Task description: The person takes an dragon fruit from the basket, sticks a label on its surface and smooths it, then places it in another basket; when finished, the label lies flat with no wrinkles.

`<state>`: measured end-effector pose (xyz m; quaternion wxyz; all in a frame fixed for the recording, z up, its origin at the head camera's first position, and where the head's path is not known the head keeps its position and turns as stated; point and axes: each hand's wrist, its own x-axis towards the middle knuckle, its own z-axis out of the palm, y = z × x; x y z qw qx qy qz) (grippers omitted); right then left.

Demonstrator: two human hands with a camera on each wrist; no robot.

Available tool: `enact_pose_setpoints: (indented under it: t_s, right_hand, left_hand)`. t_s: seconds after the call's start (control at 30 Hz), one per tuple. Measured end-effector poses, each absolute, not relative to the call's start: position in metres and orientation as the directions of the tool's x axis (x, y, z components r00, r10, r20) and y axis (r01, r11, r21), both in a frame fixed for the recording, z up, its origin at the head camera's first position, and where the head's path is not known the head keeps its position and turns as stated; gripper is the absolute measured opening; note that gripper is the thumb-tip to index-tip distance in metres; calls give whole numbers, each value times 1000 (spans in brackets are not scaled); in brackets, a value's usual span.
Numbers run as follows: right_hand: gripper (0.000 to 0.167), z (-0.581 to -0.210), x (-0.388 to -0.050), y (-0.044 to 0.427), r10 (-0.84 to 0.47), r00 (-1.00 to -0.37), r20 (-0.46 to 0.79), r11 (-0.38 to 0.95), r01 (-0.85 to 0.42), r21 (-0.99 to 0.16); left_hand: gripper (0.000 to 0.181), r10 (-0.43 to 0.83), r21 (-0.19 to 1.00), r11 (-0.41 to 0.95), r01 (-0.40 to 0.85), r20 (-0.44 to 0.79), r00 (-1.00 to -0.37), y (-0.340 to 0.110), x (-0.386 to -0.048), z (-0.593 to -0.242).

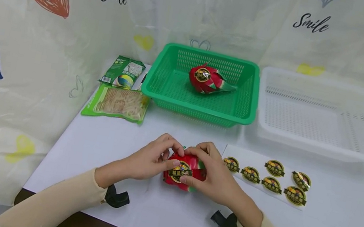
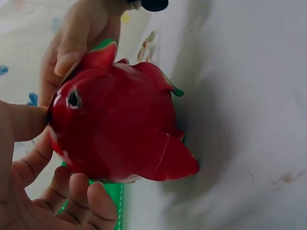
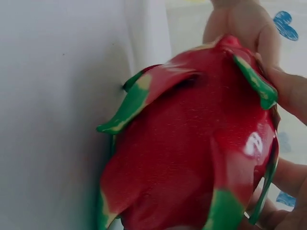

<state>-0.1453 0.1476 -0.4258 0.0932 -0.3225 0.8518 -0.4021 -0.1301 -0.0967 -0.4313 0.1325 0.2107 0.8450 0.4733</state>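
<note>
A red dragon fruit (image 1: 199, 173) with green-tipped scales lies on the white table, between the two hands. On its upper face sits a black and gold round sticker (image 1: 179, 172) with a banner across it. My left hand (image 1: 150, 161) grips the fruit from the left, its thumb at the sticker's edge. From the right, my right hand (image 1: 219, 179) holds it, thumb on the sticker's lower right and fingers over the far side. The left wrist view shows the fruit's smooth red end (image 2: 115, 124); in the right wrist view the green-tipped scales (image 3: 228, 208) stand out.
Behind the hands stands a green basket (image 1: 200, 113) holding another stickered dragon fruit (image 1: 206, 78). Right of it is a white basket (image 1: 314, 145). A sheet (image 1: 246, 184) with several stickers lies near the right hand. Two packets, one green (image 1: 125, 72) and one clear-windowed (image 1: 118, 103), lie back left.
</note>
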Motion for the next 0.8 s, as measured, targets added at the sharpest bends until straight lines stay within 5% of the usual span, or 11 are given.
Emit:
enact_pose_setpoints:
  t_s: [0.3, 0.67, 0.8]
  right_hand:
    - [55, -428, -144, 149, -631, -766, 121, 445, -485, -753]
    - [47, -429, -145, 150, -580, -806, 116, 456, -439, -774]
    - [42, -429, -152, 158, -557, -823, 112, 419, -395, -817]
  left_hand:
    - [52, 484, 819, 515, 254, -32, -875, -96, -126, -433]
    - [55, 524, 764, 551, 336, -4, -852, -104, -134, -425]
    - [75, 497, 678, 623, 390, 42, -866, -97, -128, -425]
